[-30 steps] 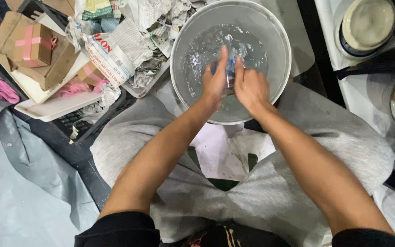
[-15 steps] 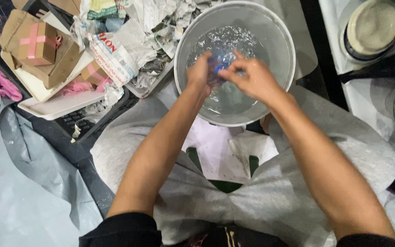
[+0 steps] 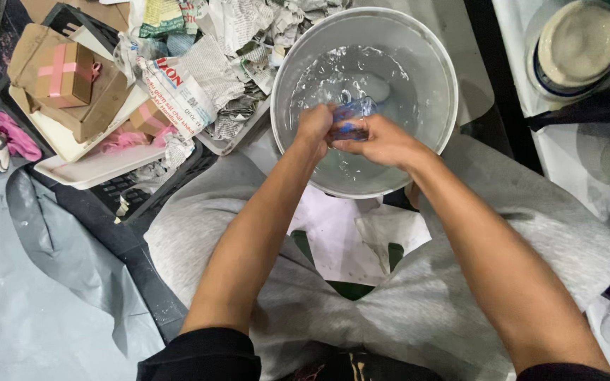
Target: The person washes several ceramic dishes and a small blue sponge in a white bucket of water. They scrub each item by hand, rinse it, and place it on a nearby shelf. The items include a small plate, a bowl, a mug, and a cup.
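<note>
A grey plastic bucket [image 3: 440, 63] with water in it stands between my knees. Over the water, my left hand [image 3: 314, 127] and my right hand [image 3: 383, 141] meet and together grip a small clear object with blue marks [image 3: 356, 113]. Both hands are closed around it, thumbs and fingers pressed together, so most of the object is hidden. My forearms reach forward from my lap, which is covered by light grey trousers [image 3: 199, 233].
Crumpled newspaper [image 3: 199, 77] fills a tray left of the bucket. Brown cardboard boxes with pink ribbon [image 3: 65, 70] lie on a white tray [image 3: 93, 169] at far left. A round lidded tub [image 3: 577, 49] sits at top right. Grey sheeting [image 3: 37, 282] covers the floor.
My hands have lifted out of the water and closed together on the small clear object, turning it; the view has shifted slightly.
</note>
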